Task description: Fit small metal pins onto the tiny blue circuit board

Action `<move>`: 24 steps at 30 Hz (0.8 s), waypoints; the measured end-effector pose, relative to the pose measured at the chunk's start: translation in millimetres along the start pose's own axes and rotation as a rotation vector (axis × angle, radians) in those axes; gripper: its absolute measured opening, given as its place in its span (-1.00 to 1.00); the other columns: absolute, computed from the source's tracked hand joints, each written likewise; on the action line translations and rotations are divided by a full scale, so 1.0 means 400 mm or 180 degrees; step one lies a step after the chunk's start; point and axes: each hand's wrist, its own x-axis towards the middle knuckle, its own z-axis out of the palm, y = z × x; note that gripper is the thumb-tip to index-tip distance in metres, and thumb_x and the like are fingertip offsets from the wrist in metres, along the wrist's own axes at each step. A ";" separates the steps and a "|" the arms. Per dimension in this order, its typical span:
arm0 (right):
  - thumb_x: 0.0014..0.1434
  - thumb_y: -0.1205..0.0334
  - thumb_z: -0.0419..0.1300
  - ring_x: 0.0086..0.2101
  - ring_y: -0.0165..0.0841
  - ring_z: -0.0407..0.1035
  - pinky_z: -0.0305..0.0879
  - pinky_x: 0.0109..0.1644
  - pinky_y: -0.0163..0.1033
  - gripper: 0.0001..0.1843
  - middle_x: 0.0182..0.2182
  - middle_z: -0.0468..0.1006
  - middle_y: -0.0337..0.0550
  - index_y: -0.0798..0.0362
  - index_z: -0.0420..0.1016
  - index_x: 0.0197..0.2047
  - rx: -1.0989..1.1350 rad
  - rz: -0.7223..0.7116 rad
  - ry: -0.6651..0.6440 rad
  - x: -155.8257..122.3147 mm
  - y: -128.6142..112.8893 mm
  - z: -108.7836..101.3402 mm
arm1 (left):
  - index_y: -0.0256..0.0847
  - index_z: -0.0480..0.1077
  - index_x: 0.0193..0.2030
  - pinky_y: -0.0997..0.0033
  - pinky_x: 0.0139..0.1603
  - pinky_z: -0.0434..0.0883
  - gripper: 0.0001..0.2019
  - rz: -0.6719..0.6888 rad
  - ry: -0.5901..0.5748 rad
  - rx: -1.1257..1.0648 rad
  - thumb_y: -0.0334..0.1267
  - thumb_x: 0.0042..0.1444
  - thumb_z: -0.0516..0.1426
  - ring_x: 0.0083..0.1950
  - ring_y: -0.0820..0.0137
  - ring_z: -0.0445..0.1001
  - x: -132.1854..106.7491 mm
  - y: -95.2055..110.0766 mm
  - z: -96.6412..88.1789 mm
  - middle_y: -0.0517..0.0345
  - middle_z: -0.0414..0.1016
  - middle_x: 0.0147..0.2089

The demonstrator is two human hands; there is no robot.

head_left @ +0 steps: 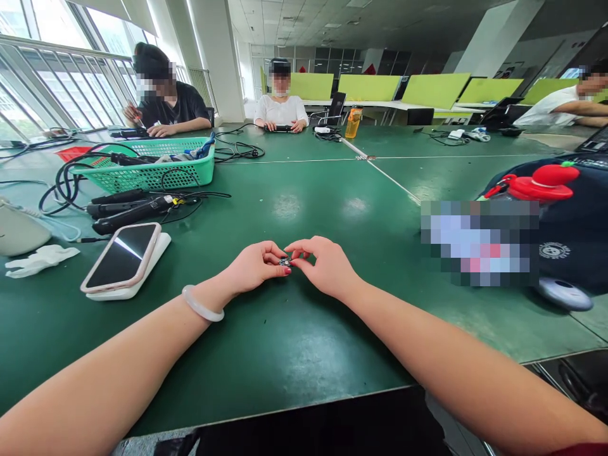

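Over the middle of the green table (304,354), my two hands meet at their fingertips. A small black-and-silver part (285,261), possibly electronic, is pinched between them; its detail is too small to make out. My left hand (251,266), with a pale bangle (202,305) at the wrist, grips the part from the left with thumb and fingers. From the right, my right hand (327,267) pinches its other side between thumb and forefinger. Both hands are closed and close to the tabletop.
Left of my hands lie a phone (126,253) on a white slab, black-handled devices (133,212), cables and a crumpled tissue (42,259). Behind them stands a green basket (185,174). A dark bag (565,221) and a mouse (565,294) are at right. Several people sit around the table.
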 end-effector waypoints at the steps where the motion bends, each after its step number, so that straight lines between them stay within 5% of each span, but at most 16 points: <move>1: 0.06 0.42 0.19 -0.34 -0.41 0.33 0.21 -0.17 -0.26 -0.75 -0.40 0.56 -0.29 -0.06 0.50 -0.19 -0.0005 -0.0013 -0.0016 0.000 0.000 0.002 | -0.25 0.33 -0.37 0.37 -0.29 0.39 -0.72 0.0002 0.0000 0.0015 -0.31 -0.23 0.31 -0.40 0.41 0.49 0.000 0.001 0.000 0.22 0.50 -0.49; 6: 0.09 0.36 0.18 -0.33 -0.39 0.35 0.22 -0.17 -0.24 -0.75 -0.37 0.55 -0.27 -0.06 0.49 -0.14 -0.0341 0.0130 0.0032 0.005 0.021 0.005 | -0.24 0.34 -0.36 0.34 -0.28 0.40 -0.71 0.0079 0.0085 0.0112 -0.26 -0.23 0.32 -0.38 0.38 0.51 0.001 0.000 -0.001 0.19 0.51 -0.47; 11: 0.08 0.35 0.18 -0.29 -0.32 0.36 0.23 -0.19 -0.21 -0.84 -0.35 0.56 -0.22 -0.05 0.55 -0.28 -0.0911 0.0398 -0.0550 0.007 0.050 0.002 | -0.25 0.36 -0.35 0.32 -0.26 0.41 -0.68 0.0115 0.0274 0.0181 -0.26 -0.27 0.33 -0.37 0.38 0.50 0.009 -0.010 -0.004 0.17 0.51 -0.45; 17: 0.10 0.25 0.22 -0.22 -0.30 0.30 0.20 -0.11 -0.19 -0.80 -0.28 0.52 -0.15 -0.06 0.55 -0.17 -0.0993 -0.0052 -0.0619 0.002 0.046 0.014 | -0.25 0.35 -0.35 0.33 -0.27 0.38 -0.67 0.0119 0.0416 0.0248 -0.26 -0.27 0.33 -0.39 0.39 0.48 0.015 -0.022 -0.010 0.18 0.51 -0.45; 24: 0.14 0.19 0.19 -0.32 -0.37 0.26 0.17 -0.19 -0.27 -0.87 -0.39 0.45 -0.17 0.00 0.56 -0.33 -0.1059 -0.0280 -0.0626 0.017 0.049 0.042 | -0.25 0.37 -0.34 0.36 -0.31 0.36 -0.69 0.0138 0.0539 0.0308 -0.21 -0.24 0.32 -0.39 0.38 0.48 0.014 -0.021 -0.013 0.15 0.53 -0.43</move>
